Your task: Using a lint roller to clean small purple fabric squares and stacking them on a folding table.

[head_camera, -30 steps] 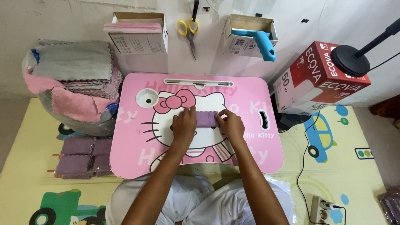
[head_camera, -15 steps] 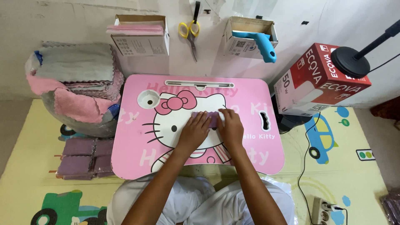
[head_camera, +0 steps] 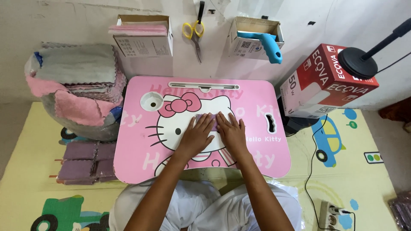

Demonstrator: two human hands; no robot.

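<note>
Cloth (head_camera: 208,118), purple, lying mid lap table (head_camera: 257,92), long axis left-right, showing between and beyond fingertips. Left hand (head_camera: 198,136) and right hand (head_camera: 231,131) pressing flat, fingers spread, gripping nothing, equally near.

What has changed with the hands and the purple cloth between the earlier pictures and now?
Both hands slid together: the left hand and right hand now lie flat side by side over the purple cloth, covering most of it. A second ago their fingers pinched its two ends, with more cloth showing. The pink lap table, scissors and cloth stacks stayed in place.
</note>
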